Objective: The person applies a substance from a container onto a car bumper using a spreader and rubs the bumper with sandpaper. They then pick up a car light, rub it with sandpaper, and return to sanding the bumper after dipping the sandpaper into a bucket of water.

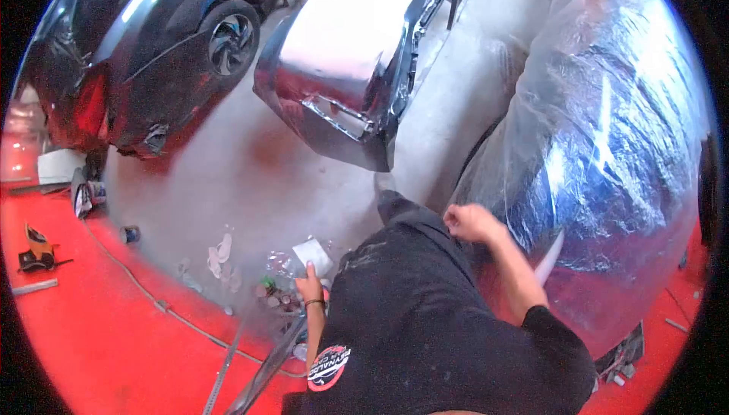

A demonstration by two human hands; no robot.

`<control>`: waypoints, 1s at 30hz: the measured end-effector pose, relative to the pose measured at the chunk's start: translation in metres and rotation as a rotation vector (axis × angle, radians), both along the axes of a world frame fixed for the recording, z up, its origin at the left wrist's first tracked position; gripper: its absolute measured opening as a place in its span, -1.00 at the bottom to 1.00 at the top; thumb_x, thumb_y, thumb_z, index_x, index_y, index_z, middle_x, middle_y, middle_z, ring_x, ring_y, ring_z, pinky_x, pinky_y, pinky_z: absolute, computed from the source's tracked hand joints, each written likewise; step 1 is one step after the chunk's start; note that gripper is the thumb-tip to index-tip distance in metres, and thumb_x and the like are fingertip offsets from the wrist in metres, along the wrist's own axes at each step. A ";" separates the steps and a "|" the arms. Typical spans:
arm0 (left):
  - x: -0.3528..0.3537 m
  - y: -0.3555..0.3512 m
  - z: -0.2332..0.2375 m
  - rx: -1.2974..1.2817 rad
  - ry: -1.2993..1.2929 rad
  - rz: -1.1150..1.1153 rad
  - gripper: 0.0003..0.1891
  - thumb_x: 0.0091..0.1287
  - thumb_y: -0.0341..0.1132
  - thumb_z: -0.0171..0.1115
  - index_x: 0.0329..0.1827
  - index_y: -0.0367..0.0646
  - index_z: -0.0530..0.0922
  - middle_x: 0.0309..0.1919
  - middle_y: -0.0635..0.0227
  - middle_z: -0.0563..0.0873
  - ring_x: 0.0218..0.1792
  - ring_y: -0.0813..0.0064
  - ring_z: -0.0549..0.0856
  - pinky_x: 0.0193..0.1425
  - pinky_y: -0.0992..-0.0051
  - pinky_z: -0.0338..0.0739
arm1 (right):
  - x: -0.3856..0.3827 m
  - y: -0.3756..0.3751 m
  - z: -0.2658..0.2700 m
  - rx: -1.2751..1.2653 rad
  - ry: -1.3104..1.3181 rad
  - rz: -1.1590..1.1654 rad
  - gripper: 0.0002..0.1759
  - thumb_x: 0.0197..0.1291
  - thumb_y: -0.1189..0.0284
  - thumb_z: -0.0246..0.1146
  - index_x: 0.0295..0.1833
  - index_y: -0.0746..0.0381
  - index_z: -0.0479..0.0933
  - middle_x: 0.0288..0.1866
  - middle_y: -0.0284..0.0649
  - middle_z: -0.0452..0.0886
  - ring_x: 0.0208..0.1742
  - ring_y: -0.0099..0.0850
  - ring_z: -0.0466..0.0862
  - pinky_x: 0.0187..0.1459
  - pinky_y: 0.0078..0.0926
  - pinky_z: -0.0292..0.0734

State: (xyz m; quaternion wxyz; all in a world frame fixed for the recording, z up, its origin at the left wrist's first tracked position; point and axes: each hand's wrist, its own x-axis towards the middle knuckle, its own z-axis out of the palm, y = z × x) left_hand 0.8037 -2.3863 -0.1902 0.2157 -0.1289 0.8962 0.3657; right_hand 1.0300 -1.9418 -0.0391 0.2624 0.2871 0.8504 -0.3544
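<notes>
White sheet (317, 254), thin, flat and roughly square with crisp edges, is in the left hand (310, 287), on the near side of the glossy car panel (326, 81) and off to its left. Whether it is paper or cloth cannot be told. The left fingers grasp it by its lower edge, the thumb laid along its face; a narrow dark band (315, 302) circles that wrist. The right hand (472, 223), nearer the person than the panel and to its right, has its fingers curled into a loose fist; no held thing shows.

Just beside the sheet, also on the near left of the panel, lie crinkled clear plastic (281, 265) and a cluster of small rounded containers (282, 299), one part of it bright green. The panel itself is dark, smooth and mirror-like, with a broad white reflection, angular corners, a slot cut through its near end and a ragged, stepped right edge.

Left of the panel stands a polished black car (163, 58), its wheel (231, 39) fitted with angular spokes. Right of the panel bulges a large form under wrinkled, shiny plastic film (607, 134). Smooth grey floor (190, 195) spreads around the panel; farther to its near left comes red floor (91, 324), where a slim hose (137, 282) snakes past a yellow-and-black object (36, 250), too blurred to identify.
</notes>
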 end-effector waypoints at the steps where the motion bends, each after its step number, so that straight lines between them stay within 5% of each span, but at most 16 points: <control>1: -0.006 0.020 0.018 -0.026 -0.011 -0.007 -0.36 0.42 0.04 0.39 0.04 -0.58 0.67 -0.15 -0.07 0.83 -0.17 0.14 0.78 0.03 0.11 0.62 | -0.015 0.032 0.019 -0.049 0.110 0.109 -0.68 0.19 0.17 0.42 -0.03 0.12 0.71 -0.11 0.01 0.79 0.00 0.02 0.78 0.05 -0.06 0.67; 4: -0.026 0.069 0.052 0.099 0.017 -0.086 -0.33 0.43 0.07 0.40 0.05 -0.60 0.67 -0.12 -0.10 0.83 -0.13 0.22 0.77 0.07 0.13 0.61 | -0.091 0.112 0.023 0.156 0.549 -0.110 -0.30 0.41 0.12 0.34 0.51 0.28 0.43 0.44 0.14 0.55 0.48 0.02 0.53 0.48 -0.09 0.41; 7: -0.047 0.105 0.080 -0.077 0.097 -0.112 -0.24 0.40 0.16 0.43 0.03 -0.63 0.65 -0.06 -0.16 0.80 -0.04 0.22 0.75 0.16 0.20 0.59 | -0.201 0.183 0.017 0.444 1.126 -0.299 -0.29 0.46 0.06 0.30 0.53 0.27 0.38 0.53 0.14 0.45 0.55 0.07 0.43 0.55 -0.06 0.32; 9: -0.058 0.117 0.106 -0.148 0.134 -0.126 -0.24 0.41 0.15 0.43 0.07 -0.63 0.62 -0.01 -0.19 0.79 -0.01 0.21 0.74 0.19 0.20 0.58 | -0.262 0.210 0.022 0.512 1.285 -0.425 -0.27 0.46 0.03 0.28 0.55 0.26 0.36 0.59 0.16 0.34 0.62 0.13 0.30 0.60 -0.01 0.22; 12: -0.086 0.108 0.110 -0.130 0.159 -0.111 -0.28 0.43 0.08 0.43 0.22 -0.57 0.56 0.09 -0.16 0.74 0.04 0.22 0.72 0.23 0.23 0.57 | -0.326 0.218 0.011 0.608 1.335 -0.539 -0.29 0.48 0.09 0.29 0.57 0.24 0.34 0.64 0.12 0.27 0.65 0.11 0.27 0.61 -0.03 0.22; 14: -0.100 0.125 0.138 0.213 0.197 -0.116 -0.37 0.47 0.00 0.41 0.22 -0.51 0.58 0.01 0.01 0.76 -0.03 0.30 0.71 0.16 0.28 0.60 | -0.349 0.215 -0.027 0.672 1.285 -0.557 -0.25 0.46 0.00 0.25 0.57 0.22 0.33 0.67 0.17 0.19 0.68 0.21 0.16 0.64 0.12 0.09; 16: -0.111 0.140 0.154 0.221 0.084 0.030 -0.45 0.49 -0.07 0.40 0.18 -0.49 0.62 -0.06 0.16 0.77 -0.08 0.40 0.70 0.09 0.34 0.59 | -0.340 0.189 -0.054 0.713 1.165 -0.498 -0.21 0.45 -0.03 0.23 0.62 0.18 0.28 0.70 0.16 0.10 0.71 0.26 0.05 0.66 0.26 -0.04; 22: -0.168 0.114 0.132 0.281 0.053 -0.071 -0.52 0.50 -0.13 0.39 0.13 -0.49 0.67 -0.02 0.20 0.79 -0.05 0.45 0.71 0.08 0.37 0.59 | -0.237 -0.007 -0.048 0.344 0.908 -0.316 -0.26 0.40 0.12 0.35 0.60 0.14 0.36 0.74 0.03 0.13 0.77 0.18 -0.04 0.65 0.26 0.03; 25: -0.196 0.134 0.142 0.497 -0.140 -0.103 -0.55 0.45 -0.20 0.43 0.20 -0.43 0.66 0.05 0.21 0.78 0.02 0.42 0.73 0.17 0.36 0.60 | -0.210 -0.054 -0.056 0.283 0.886 -0.089 -0.27 0.37 0.23 0.41 0.58 0.14 0.39 0.70 -0.01 0.24 0.71 0.17 0.15 0.62 0.11 0.19; 27: -0.209 0.155 0.146 0.612 -0.066 -0.216 -0.57 0.43 -0.26 0.45 0.25 -0.35 0.65 0.09 0.28 0.77 0.07 0.43 0.72 0.23 0.38 0.60 | -0.212 -0.074 -0.038 -0.307 0.687 -0.575 -0.24 0.41 0.17 0.41 0.61 0.17 0.34 0.59 -0.07 0.44 0.63 -0.10 0.37 0.62 -0.01 0.21; 28: -0.213 0.165 0.153 0.716 -0.169 -0.246 -0.56 0.40 -0.28 0.49 0.27 -0.27 0.65 0.13 0.32 0.75 0.11 0.46 0.71 0.28 0.37 0.60 | -0.223 -0.082 -0.022 -0.288 0.681 -0.555 -0.24 0.41 0.17 0.41 0.61 0.17 0.34 0.59 -0.07 0.44 0.63 -0.10 0.37 0.62 -0.01 0.21; 30: -0.218 0.187 0.174 0.808 -0.178 -0.269 -0.57 0.36 -0.31 0.52 0.25 -0.24 0.66 0.06 0.36 0.78 0.07 0.50 0.72 0.27 0.38 0.61 | -0.263 -0.103 0.015 -0.755 0.804 -0.927 -0.35 0.39 0.19 0.44 0.49 0.19 0.49 0.48 -0.03 0.57 0.54 -0.19 0.47 0.50 -0.18 0.38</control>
